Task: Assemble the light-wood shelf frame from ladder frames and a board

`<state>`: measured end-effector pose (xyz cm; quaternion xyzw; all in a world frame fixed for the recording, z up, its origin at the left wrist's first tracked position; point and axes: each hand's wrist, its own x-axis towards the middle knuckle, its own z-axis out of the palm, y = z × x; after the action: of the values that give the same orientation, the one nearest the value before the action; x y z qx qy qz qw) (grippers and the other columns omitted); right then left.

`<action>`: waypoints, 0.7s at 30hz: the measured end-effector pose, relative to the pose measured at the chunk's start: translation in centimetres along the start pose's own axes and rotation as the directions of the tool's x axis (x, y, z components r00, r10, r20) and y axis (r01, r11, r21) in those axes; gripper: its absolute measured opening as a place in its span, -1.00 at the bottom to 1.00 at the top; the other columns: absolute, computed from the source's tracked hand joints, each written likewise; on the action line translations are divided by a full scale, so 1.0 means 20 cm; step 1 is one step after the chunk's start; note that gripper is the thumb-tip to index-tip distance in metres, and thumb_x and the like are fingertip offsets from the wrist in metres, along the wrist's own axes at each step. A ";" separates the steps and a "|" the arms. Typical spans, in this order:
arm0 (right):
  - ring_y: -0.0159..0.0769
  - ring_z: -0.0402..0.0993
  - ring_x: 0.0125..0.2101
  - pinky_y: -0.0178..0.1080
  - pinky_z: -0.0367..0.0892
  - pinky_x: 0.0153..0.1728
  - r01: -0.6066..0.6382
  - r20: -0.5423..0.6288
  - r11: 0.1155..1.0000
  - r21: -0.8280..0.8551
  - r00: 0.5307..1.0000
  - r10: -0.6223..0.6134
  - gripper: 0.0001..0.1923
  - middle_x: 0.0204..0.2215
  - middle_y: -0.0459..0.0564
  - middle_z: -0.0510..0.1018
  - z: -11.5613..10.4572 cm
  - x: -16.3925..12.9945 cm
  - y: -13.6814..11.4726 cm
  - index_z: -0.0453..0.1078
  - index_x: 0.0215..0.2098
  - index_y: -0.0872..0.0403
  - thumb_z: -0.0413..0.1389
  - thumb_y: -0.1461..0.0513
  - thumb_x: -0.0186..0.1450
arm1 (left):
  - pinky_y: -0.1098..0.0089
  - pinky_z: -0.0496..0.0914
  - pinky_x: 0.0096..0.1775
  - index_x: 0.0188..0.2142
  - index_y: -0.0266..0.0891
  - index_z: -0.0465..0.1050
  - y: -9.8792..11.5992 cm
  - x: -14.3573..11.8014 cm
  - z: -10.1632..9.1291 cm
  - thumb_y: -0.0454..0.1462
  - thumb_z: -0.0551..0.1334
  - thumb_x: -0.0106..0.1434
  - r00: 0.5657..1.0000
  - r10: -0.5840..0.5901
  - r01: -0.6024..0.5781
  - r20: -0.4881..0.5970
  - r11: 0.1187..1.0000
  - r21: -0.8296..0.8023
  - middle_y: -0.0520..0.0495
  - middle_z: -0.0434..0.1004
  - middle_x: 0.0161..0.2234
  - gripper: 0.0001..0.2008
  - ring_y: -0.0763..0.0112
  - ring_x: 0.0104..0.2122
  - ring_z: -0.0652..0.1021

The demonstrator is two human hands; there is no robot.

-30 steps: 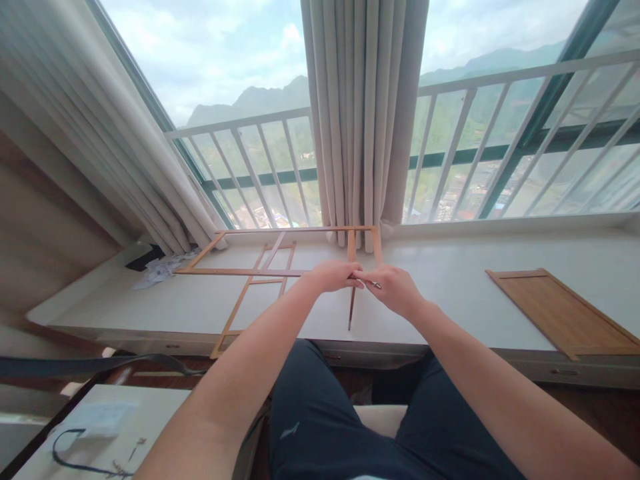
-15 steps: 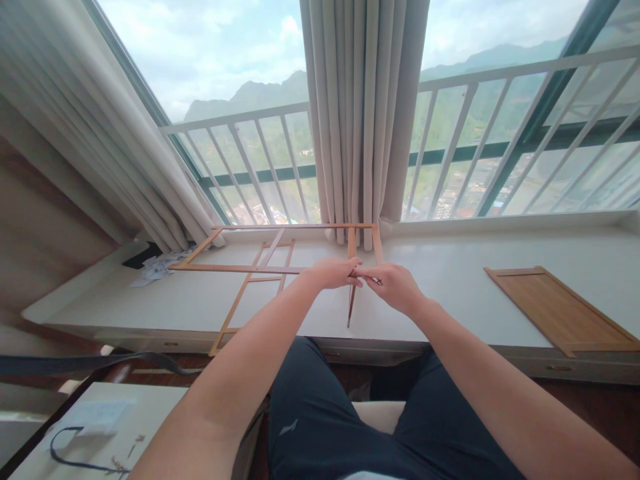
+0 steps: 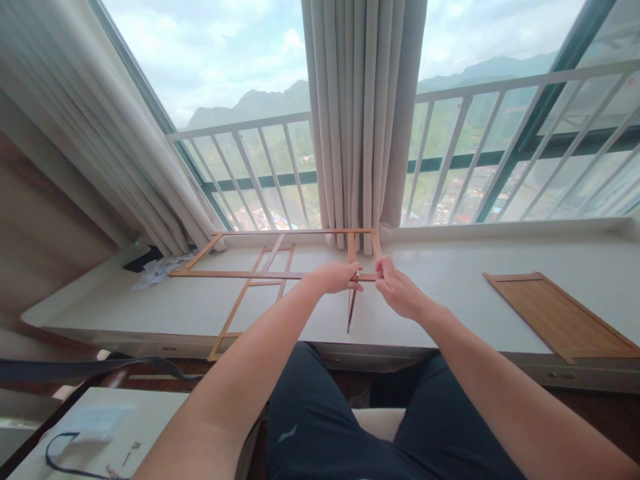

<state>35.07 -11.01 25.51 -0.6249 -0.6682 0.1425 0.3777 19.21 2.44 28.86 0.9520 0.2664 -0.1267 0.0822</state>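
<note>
A long wooden frame [image 3: 240, 274] with slim rails stands above the white sill, and a crosspiece [image 3: 352, 245] joins it near its right end. My left hand [image 3: 337, 277] is closed around the near rail where the crosspiece meets it. A small dark metallic piece [image 3: 357, 275] shows by its fingertips. My right hand [image 3: 400, 288] is at the frame's right near corner, its fingers curled in a pinch; what lies inside them is hidden. Below the joint, a thin dark wooden bar [image 3: 352, 312] slants down toward the sill's front edge.
A second, ladder-like wooden frame [image 3: 235, 308] lies on the white sill [image 3: 440, 300] to the left. At right lies a brown wooden panel [image 3: 560, 313]. Crumpled papers [image 3: 156, 272] are at far left. Curtains [image 3: 363, 133] hang behind; a white table [image 3: 125, 420] stands lower left.
My right hand has drawn away from my left hand's fingertips and moved slightly right, to the frame's corner. My left hand stays at the joint. The view has tipped up slightly.
</note>
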 end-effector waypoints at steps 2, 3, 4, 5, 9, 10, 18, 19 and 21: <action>-0.24 0.28 -0.50 -0.20 0.17 -0.41 -0.001 0.037 0.999 -0.038 0.999 0.002 -0.90 -0.49 -0.16 0.27 -0.02 0.02 -0.01 0.03 -0.20 -0.01 -0.15 0.28 0.31 | 0.24 0.42 -0.16 0.23 -0.07 0.21 0.00 0.00 0.00 0.15 0.17 0.30 1.000 -0.001 0.001 0.001 1.000 0.003 -0.20 0.60 -0.03 -0.37 0.01 -0.05 0.59; -0.24 0.27 -0.50 -0.20 0.16 -0.41 0.010 0.054 0.999 -0.053 0.998 -0.007 -0.92 -0.50 -0.16 0.27 -0.02 0.02 -0.01 0.02 -0.22 -0.01 -0.16 0.28 0.33 | 0.23 0.42 -0.15 0.24 -0.07 0.20 0.00 0.00 0.00 0.15 0.17 0.30 1.000 0.000 0.000 0.002 1.000 0.003 -0.20 0.60 -0.02 -0.37 0.00 -0.04 0.59; -0.24 0.27 -0.51 -0.20 0.15 -0.41 0.025 0.067 0.998 -0.064 0.998 -0.021 -0.93 -0.50 -0.15 0.28 -0.03 0.03 -0.01 0.01 -0.23 -0.01 -0.16 0.29 0.34 | 0.22 0.43 -0.14 0.24 -0.07 0.20 0.00 -0.01 0.00 0.15 0.17 0.30 1.000 0.000 0.000 0.003 1.000 0.002 -0.21 0.59 -0.01 -0.37 0.00 -0.03 0.58; -0.25 0.26 -0.51 -0.20 0.15 -0.41 0.042 0.079 0.996 -0.073 0.996 -0.036 -0.94 -0.51 -0.14 0.29 -0.03 0.04 -0.01 0.02 -0.23 -0.01 -0.16 0.30 0.35 | 0.22 0.43 -0.13 0.24 -0.08 0.20 0.00 -0.01 0.00 0.15 0.17 0.31 1.000 -0.001 0.001 0.002 1.000 0.001 -0.22 0.59 0.00 -0.37 0.00 -0.03 0.58; -0.29 0.23 -0.54 -0.22 0.11 -0.44 0.092 0.136 0.982 -0.164 0.988 -0.070 -0.92 -0.50 -0.10 0.35 -0.04 0.07 0.01 0.12 -0.20 0.03 -0.13 0.32 0.36 | 0.22 0.43 -0.13 0.24 -0.07 0.21 0.00 -0.02 0.00 0.16 0.17 0.30 1.000 -0.015 0.015 -0.006 1.000 0.007 -0.23 0.58 0.00 -0.37 -0.01 -0.02 0.58; -0.29 0.23 -0.55 -0.22 0.11 -0.45 0.115 0.158 0.972 -0.205 0.984 -0.083 -0.92 -0.49 -0.08 0.36 -0.04 0.07 0.02 0.15 -0.20 0.05 -0.12 0.32 0.37 | 0.22 0.43 -0.13 0.23 -0.07 0.21 0.00 -0.02 0.00 0.16 0.17 0.30 1.000 -0.017 0.017 -0.007 1.000 0.008 -0.23 0.58 -0.01 -0.37 0.00 -0.03 0.58; -0.30 0.29 -0.54 -0.25 0.10 -0.46 0.200 0.278 0.915 -0.350 0.955 -0.103 -0.86 -0.47 -0.02 0.43 -0.06 0.13 0.01 0.27 -0.21 0.09 -0.11 0.34 0.40 | 0.21 0.44 -0.12 0.24 -0.08 0.21 0.01 -0.03 0.00 0.16 0.16 0.31 1.000 -0.014 0.014 -0.007 1.000 0.026 -0.22 0.60 -0.05 -0.36 0.00 -0.06 0.60; -0.29 0.30 -0.54 -0.25 0.09 -0.46 0.187 0.279 0.921 -0.342 0.956 -0.091 -0.85 -0.48 -0.02 0.43 -0.06 0.13 0.00 0.26 -0.20 0.09 -0.13 0.34 0.41 | 0.21 0.44 -0.12 0.24 -0.08 0.21 0.01 -0.03 0.00 0.16 0.16 0.31 1.000 -0.014 0.014 -0.009 1.000 0.027 -0.23 0.60 -0.05 -0.37 0.00 -0.06 0.60; -0.27 0.31 -0.55 -0.25 0.08 -0.47 0.167 0.282 0.928 -0.333 0.957 -0.070 -0.86 -0.50 -0.02 0.45 -0.06 0.15 0.00 0.26 -0.17 0.10 -0.13 0.32 0.41 | 0.21 0.44 -0.12 0.24 -0.09 0.22 0.01 -0.03 0.00 0.15 0.16 0.31 1.000 -0.018 0.018 -0.016 1.000 0.023 -0.24 0.60 -0.05 -0.37 -0.01 -0.06 0.60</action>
<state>36.13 -8.59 27.22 -0.6159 -0.7642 0.0792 0.1742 18.84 2.05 29.07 0.9514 0.2741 -0.1230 0.0681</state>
